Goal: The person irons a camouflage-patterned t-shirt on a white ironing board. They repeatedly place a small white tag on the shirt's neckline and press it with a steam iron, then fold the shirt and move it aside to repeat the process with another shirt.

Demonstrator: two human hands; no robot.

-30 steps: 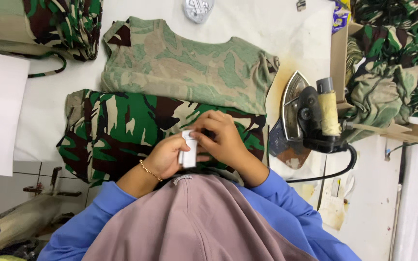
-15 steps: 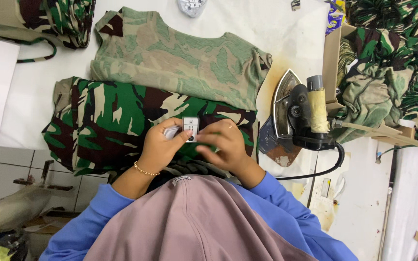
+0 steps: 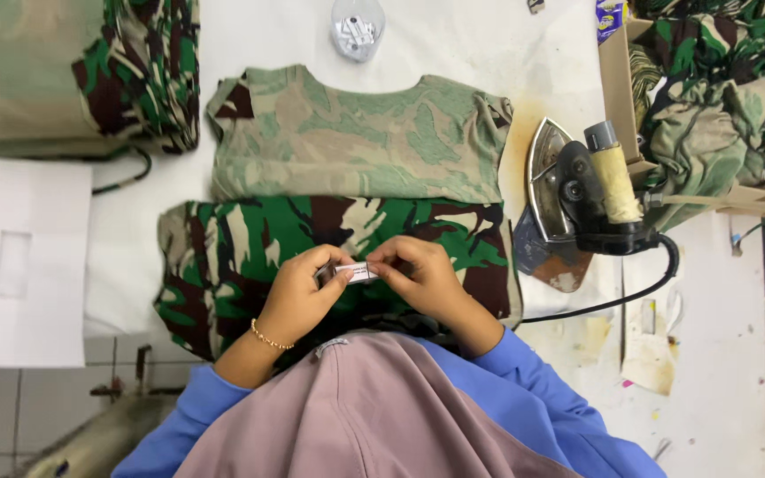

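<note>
The white counter [image 3: 719, 354] carries a stack of camouflage clothing [image 3: 73, 71] at its far left corner and another heap [image 3: 719, 80] spilling from a cardboard box at the far right edge. In the middle lies a pale, faded camouflage shirt [image 3: 356, 133], spread flat with its neck toward the far edge, and just nearer than it, touching along its hem, a dark green camouflage garment [image 3: 250, 248] folded at the near edge. A white sheet [image 3: 19, 265] rests at the left edge. An iron [image 3: 568, 195] stands on its side on a scorched patch right of the garments, its black cord looping toward the near edge. A small clear bag [image 3: 358, 26] sits at the far edge. Over the dark garment, the left hand [image 3: 298, 296] and the right hand [image 3: 422, 279] meet, each pinching one end of a small white label [image 3: 358, 272] between thumb and fingertips, held just above the cloth.
</note>
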